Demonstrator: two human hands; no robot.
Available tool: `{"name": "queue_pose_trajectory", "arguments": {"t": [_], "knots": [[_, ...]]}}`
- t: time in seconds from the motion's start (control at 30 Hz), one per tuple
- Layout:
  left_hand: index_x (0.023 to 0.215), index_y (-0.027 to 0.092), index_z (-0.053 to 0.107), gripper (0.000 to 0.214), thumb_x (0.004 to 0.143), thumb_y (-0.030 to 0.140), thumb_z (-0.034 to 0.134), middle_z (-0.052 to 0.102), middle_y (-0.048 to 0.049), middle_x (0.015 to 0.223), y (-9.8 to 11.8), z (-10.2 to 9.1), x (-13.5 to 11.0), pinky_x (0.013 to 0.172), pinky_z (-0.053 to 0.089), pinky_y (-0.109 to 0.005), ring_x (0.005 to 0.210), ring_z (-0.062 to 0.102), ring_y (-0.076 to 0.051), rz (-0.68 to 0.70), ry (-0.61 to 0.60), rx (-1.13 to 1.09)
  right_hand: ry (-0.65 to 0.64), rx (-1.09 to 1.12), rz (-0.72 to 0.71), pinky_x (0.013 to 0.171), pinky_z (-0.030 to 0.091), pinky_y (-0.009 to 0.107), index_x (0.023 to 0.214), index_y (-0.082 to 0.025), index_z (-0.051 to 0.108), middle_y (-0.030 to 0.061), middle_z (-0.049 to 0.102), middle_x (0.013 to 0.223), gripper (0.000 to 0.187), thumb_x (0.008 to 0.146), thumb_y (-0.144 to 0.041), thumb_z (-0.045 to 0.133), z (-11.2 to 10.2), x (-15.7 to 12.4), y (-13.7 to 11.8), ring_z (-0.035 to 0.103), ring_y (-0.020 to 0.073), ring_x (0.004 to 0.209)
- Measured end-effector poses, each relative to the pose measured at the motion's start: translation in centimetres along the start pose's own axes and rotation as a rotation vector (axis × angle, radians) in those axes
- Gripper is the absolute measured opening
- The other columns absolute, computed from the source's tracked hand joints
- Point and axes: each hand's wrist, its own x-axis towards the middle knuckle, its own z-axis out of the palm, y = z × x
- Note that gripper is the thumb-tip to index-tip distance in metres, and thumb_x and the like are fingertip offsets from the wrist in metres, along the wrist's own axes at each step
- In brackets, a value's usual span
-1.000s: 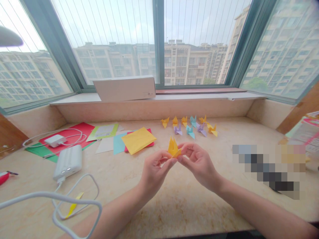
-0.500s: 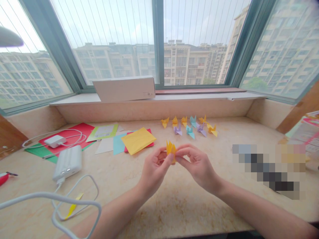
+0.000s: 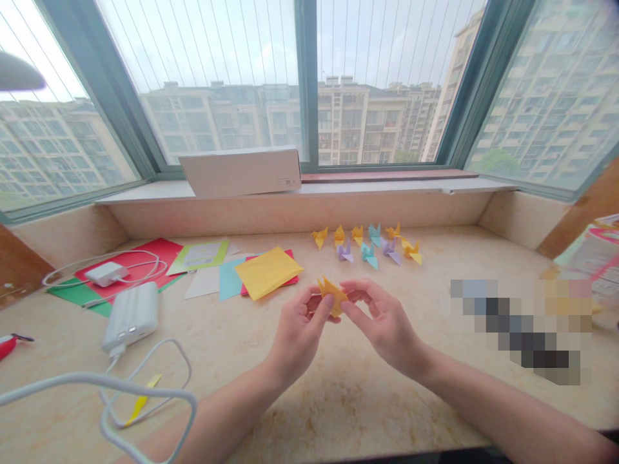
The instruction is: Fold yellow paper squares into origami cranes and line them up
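My left hand [image 3: 297,335] and my right hand [image 3: 382,322] meet above the marble counter [image 3: 338,399], both pinching a small folded yellow paper figure [image 3: 331,294]. The left thumb and forefinger grip its lower left side. Fingers of the right hand close on its right edge. The figure is tilted, with its points leaning to the left. Behind it, near the back wall, stand several finished paper cranes [image 3: 370,245] in yellow, purple and teal.
A stack of coloured paper sheets [image 3: 265,270] lies to the left, red and green sheets [image 3: 155,251] further left with a white charger [image 3: 107,273] on them. A white power bank [image 3: 131,314] and looping cable [image 3: 145,386] sit front left. A white box [image 3: 242,171] rests on the sill.
The yellow figure has dropped slightly and tipped from upright to leaning left, as my fingers shifted closer around it. My arms have barely moved.
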Motion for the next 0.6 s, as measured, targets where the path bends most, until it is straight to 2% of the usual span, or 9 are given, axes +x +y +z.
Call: {"name": "queue_pose_trajectory", "arguments": {"t": [0.2, 0.4, 0.5, 0.6], "knots": [[0.105, 0.017, 0.069, 0.023, 0.093, 0.035, 0.063, 0.074, -0.007, 0.096, -0.72, -0.02, -0.12, 0.072, 0.061, -0.03, 0.087, 0.071, -0.02, -0.014, -0.078, 0.047, -0.021, 0.015, 0.058, 0.083, 0.054, 0.038, 0.105, -0.022, 0.071, 0.0069, 0.071, 0.103, 0.018, 0.092, -0.032, 0.064, -0.31, 0.38, -0.03, 0.067, 0.0216, 0.094], [0.1, 0.016, 0.069, 0.023, 0.09, 0.036, 0.068, 0.071, -0.007, 0.096, -0.96, -0.04, -0.09, 0.079, 0.06, -0.034, 0.089, 0.068, -0.02, -0.023, -0.095, 0.048, 0.023, -0.006, 0.069, 0.081, 0.053, 0.036, 0.097, -0.024, 0.076, 0.0048, 0.073, 0.095, 0.013, 0.088, -0.032, 0.07, -0.53, 0.62, -0.09, 0.067, 0.0204, 0.088], [0.102, 0.017, 0.07, 0.023, 0.09, 0.035, 0.068, 0.072, -0.0074, 0.097, -0.91, -0.13, 0.05, 0.08, 0.058, -0.033, 0.088, 0.068, -0.02, -0.03, -0.122, 0.072, 0.034, 0.053, 0.13, 0.08, 0.053, 0.036, 0.099, -0.023, 0.075, 0.0049, 0.074, 0.094, 0.018, 0.085, -0.035, 0.072, -0.59, 0.61, 0.02, 0.067, 0.0204, 0.087], [0.099, 0.016, 0.072, 0.021, 0.09, 0.034, 0.066, 0.074, -0.0077, 0.094, -0.91, -0.37, 0.3, 0.074, 0.055, -0.03, 0.081, 0.067, -0.018, -0.047, -0.121, 0.095, 0.006, 0.127, 0.216, 0.08, 0.054, 0.038, 0.103, -0.021, 0.074, 0.0058, 0.075, 0.092, 0.025, 0.083, -0.037, 0.074, -0.67, 0.65, 0.19, 0.068, 0.0205, 0.084]]}}
